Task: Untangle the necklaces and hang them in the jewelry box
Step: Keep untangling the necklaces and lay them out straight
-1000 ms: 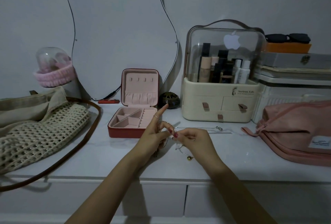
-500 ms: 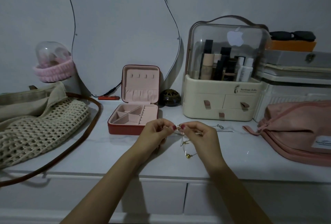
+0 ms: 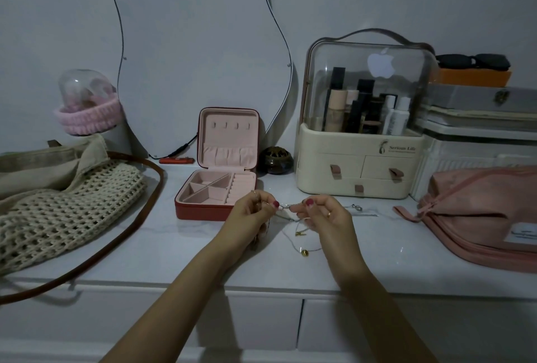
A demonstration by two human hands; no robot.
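White dresser top (image 3: 162, 249): both hands' (image 3: 252, 216) (image 3: 325, 216) grips pinch tangled necklaces (image 3: 290, 218) beside jewelry box (image 3: 216, 188).

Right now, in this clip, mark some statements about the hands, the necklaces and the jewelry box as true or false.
1. The jewelry box is open. True.
2. Necklaces already hang on the hooks in the lid. False: the hooks are bare.
3. Both hands pinch the chain between them. True: left hand and right hand hold it above the table.
4. The gold pendant is inside the box. False: it is at the table, below the hands.
5. The box is to the right of the cosmetics case. False: it is left of the case.
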